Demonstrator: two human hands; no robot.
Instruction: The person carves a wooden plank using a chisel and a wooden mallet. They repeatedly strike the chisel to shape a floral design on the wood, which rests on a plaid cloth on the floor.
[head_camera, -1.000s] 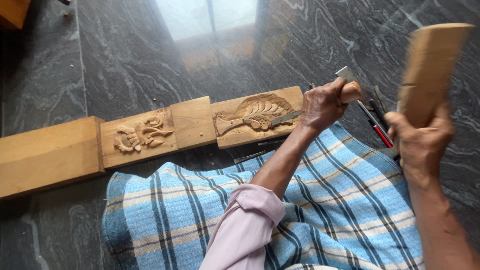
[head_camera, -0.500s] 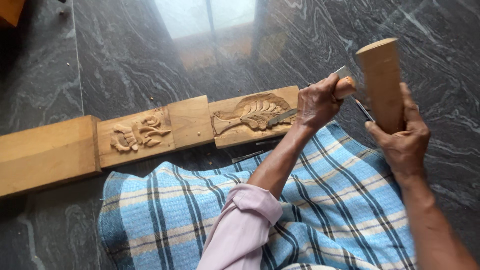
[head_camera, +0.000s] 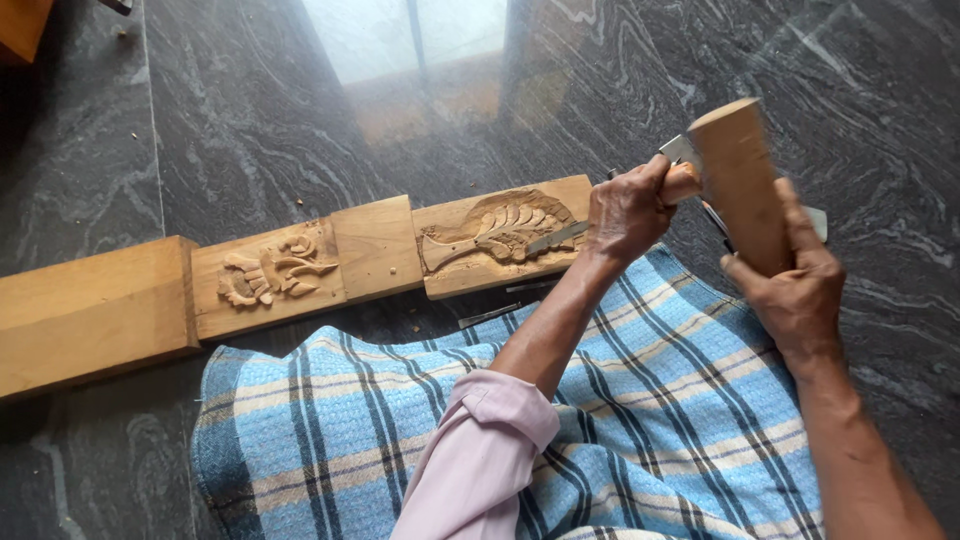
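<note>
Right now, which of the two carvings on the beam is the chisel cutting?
The fan-shaped carving nearest the left hand; the leafy carving lies untouched farther along.

Two hands, one wooden mallet (head_camera: 738, 180), one chisel (head_camera: 560, 237), one carved beam (head_camera: 290, 275), one checked cloth (head_camera: 640, 420).

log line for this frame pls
left hand: grips chisel on carved wood beam | right hand: holds wooden mallet at chisel handle | checked cloth on lap
</note>
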